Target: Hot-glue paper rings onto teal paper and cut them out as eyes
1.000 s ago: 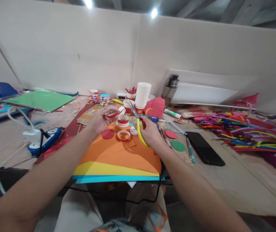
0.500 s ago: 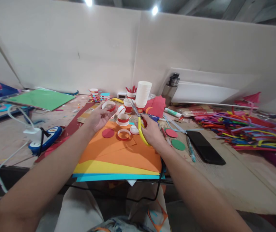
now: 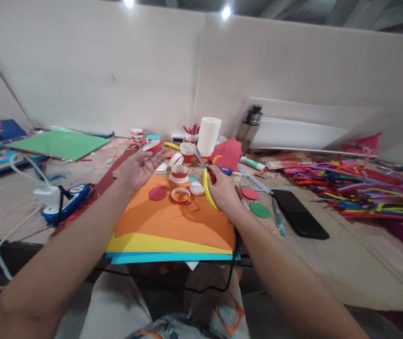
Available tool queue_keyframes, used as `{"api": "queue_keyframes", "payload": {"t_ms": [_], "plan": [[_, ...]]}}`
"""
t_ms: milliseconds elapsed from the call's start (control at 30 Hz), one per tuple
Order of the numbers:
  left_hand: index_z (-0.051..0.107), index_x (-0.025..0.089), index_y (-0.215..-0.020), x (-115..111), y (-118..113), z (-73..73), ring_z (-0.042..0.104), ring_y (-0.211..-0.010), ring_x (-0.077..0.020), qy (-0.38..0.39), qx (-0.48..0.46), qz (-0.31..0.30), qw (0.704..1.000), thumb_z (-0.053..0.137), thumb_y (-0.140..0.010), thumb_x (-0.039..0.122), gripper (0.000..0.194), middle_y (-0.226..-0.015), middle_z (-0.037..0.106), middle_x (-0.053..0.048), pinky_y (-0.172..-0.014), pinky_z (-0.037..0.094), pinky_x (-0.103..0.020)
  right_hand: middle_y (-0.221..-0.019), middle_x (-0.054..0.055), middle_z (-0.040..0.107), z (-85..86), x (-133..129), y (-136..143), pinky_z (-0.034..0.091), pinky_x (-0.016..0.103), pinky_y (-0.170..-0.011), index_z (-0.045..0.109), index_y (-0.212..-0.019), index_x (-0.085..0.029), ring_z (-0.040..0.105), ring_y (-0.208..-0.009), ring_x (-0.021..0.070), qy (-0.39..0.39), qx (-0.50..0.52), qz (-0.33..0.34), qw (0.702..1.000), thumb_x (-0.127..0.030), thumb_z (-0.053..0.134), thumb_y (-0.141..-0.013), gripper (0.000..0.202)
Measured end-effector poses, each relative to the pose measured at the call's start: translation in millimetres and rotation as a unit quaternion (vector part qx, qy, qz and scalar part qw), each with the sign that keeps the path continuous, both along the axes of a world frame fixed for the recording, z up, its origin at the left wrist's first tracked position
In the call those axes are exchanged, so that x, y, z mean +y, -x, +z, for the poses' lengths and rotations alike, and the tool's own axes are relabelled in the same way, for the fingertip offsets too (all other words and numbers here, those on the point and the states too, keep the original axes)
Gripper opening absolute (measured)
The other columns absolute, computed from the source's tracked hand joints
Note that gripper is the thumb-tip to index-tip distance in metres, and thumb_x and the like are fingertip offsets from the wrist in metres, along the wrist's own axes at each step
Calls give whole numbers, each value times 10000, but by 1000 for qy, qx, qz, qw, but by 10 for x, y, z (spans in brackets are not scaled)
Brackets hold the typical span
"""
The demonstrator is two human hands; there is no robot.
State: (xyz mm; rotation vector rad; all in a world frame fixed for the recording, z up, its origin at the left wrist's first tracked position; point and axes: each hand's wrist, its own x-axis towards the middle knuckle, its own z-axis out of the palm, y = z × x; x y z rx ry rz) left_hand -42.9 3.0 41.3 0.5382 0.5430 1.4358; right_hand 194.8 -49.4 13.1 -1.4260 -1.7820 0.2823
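My left hand (image 3: 141, 165) is raised over the left of the paper stack, palm turned up. It holds a red-and-white ring cut from a paper cup (image 3: 153, 147), tilted and partly hidden behind the fingers. Yellow-handled scissors (image 3: 208, 190) are in my right hand (image 3: 224, 190), blades pointing up and away. Between my hands, a short red-and-white cup piece (image 3: 179, 174) and a thin cut ring (image 3: 181, 196) stand on orange paper (image 3: 173, 226). A white cut cup base (image 3: 197, 189) lies near the scissors, and a red paper disc (image 3: 157, 193) is on the left.
Stacked white paper cups (image 3: 209, 134) stand at the back. To the right are a green disc (image 3: 260, 210), a black phone (image 3: 299, 214) and a heap of pipe cleaners (image 3: 357, 188). A blue-and-white device (image 3: 66, 205) with cables sits left. A bottle (image 3: 250, 127) leans by the wall.
My left hand has turned palm up and its fingers have spread more, tilting the cup ring so its red outside shows. My right hand with the scissors has barely moved.
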Motion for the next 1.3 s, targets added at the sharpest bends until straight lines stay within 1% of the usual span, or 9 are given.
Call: {"api": "queue_keyframes", "payload": {"t_ms": [200, 300, 433, 533, 700, 900, 1033, 1167, 1300], "plan": [[565, 117, -789, 19, 22, -52, 674, -1164, -301, -22, 18, -3, 1000, 524, -713, 26, 124, -1038, 722, -208, -877, 613, -324, -1098, 84, 736, -5, -9, -1, 505, 366, -864, 654, -1211, -214, 668, -973, 247, 3, 1, -7, 1000, -295, 607, -837, 385], [509, 147, -710, 24, 16, -68, 688, -1136, -294, -44, 44, 6, 998, 568, -696, 25, 136, -994, 733, -182, -871, 604, -308, -1111, 97, 732, 3, -24, 9, 505, 367, -871, 649, -1229, -200, 669, -984, 251, 10, 2, -5, 1000, -322, 630, -832, 416], [569, 155, -805, 38, 13, -79, 718, -1058, -266, -68, 73, 34, 994, 613, -666, 7, 208, -938, 743, -99, -828, 601, -296, -1136, 102, 725, 1, -31, 17, 505, 369, -883, 637, -1248, -202, 662, -1005, 256, 19, -3, 3, 1000, -326, 672, -804, 463], [607, 168, -858, 59, 28, -94, 721, -1038, -246, -81, 85, 46, 992, 636, -669, 24, 240, -905, 743, -63, -821, 593, -289, -1101, 98, 730, 3, -33, 20, 507, 366, -868, 644, -1232, -209, 664, -975, 253, 10, -5, 0, 1000, -335, 651, -829, 422], [581, 172, -792, 73, 49, -119, 719, -1021, -239, -82, 89, 38, 992, 654, -667, 59, 183, -905, 737, -71, -761, 579, -267, -1046, 92, 733, 12, -37, 22, 504, 357, -828, 650, -1219, -215, 665, -919, 243, -1, -14, -3, 1000, -375, 586, -883, 377], [539, 173, -747, 48, 29, -97, 734, -934, -227, -75, 80, 37, 993, 674, -642, 80, 195, -847, 722, -52, -673, 555, -241, -1049, 87, 731, -15, -18, 5, 500, 348, -825, 643, -1231, -215, 658, -915, 248, 0, -12, 3, 1000, -331, 666, -802, 445], [506, 173, -745, 50, 19, -86, 736, -887, -221, -69, 78, 42, 994, 692, -628, 87, 237, -818, 711, -38, -663, 540, -248, -1058, 90, 728, -32, -7, -3, 496, 354, -826, 645, -1227, -205, 654, -908, 242, -9, -7, 9, 1000, -328, 642, -818, 426], [494, 185, -781, 49, 21, -91, 736, -871, -218, -72, 85, 45, 993, 710, -616, 74, 294, -795, 699, -16, -678, 529, -255, -1078, 86, 726, -30, -14, -1, 498, 361, -845, 642, -1222, -207, 657, -924, 238, -10, -7, 14, 1000, -350, 637, -830, 417], [544, 214, -938, 29, -6, -118, 731, -883, -213, -113, 128, 38, 985, 760, -597, 68, 429, -935, 723, -16, -690, 530, -267, -1117, 113, 717, -24, -25, 16, 498, 380, -891, 633, -1223, -181, 656, -987, 250, 8, -18, 8, 1000, -338, 629, -839, 414]]}}
